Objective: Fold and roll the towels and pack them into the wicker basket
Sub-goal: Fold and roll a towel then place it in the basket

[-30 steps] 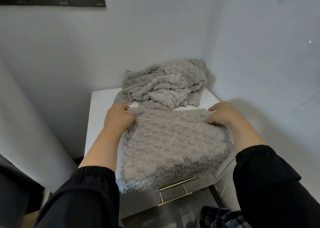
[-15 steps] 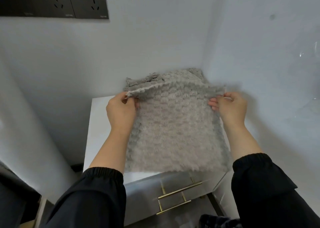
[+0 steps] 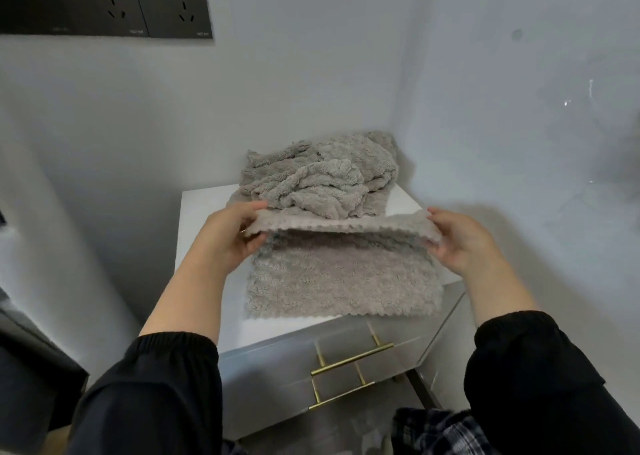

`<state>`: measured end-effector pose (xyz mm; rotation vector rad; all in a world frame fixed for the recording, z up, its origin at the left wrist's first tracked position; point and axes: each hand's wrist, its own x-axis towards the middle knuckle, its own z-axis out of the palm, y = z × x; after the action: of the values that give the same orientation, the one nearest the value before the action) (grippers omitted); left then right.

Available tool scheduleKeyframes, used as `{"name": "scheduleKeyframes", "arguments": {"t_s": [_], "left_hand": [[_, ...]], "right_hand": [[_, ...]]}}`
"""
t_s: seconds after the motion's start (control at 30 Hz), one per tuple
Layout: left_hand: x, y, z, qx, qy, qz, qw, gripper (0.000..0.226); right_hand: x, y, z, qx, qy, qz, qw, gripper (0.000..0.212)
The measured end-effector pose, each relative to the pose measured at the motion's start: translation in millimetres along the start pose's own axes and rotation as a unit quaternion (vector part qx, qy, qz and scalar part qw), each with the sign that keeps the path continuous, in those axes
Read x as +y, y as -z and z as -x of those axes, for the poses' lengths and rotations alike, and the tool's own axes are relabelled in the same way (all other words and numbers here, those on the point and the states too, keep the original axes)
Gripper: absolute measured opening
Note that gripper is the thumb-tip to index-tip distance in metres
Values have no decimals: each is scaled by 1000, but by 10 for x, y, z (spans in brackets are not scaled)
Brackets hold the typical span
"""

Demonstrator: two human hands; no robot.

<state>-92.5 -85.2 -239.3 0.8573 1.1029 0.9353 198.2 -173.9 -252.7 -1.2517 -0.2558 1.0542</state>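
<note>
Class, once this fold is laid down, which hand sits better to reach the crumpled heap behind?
Probably the left hand: it pinches the towel corner right beside the heap, while the right hand holds the other corner clear of it.

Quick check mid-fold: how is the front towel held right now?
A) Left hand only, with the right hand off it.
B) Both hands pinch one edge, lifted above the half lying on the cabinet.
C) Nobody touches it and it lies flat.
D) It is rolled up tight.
B: the left hand and the right hand each pinch an end of the raised edge of the towel, while its near half lies flat on the cabinet.
</note>
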Motion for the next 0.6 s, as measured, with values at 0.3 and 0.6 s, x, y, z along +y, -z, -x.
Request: {"name": "scheduleKeyframes", "arguments": {"t_s": [0.3, 0.6], "left_hand": [[-168, 149, 69, -28, -14, -406, 913, 27], [-58, 267, 163, -63, -100, -441, 890, 23]], "right_hand": [[150, 224, 264, 30, 45, 340, 939, 21], [121, 226, 377, 21, 62, 416, 907, 18]]}}
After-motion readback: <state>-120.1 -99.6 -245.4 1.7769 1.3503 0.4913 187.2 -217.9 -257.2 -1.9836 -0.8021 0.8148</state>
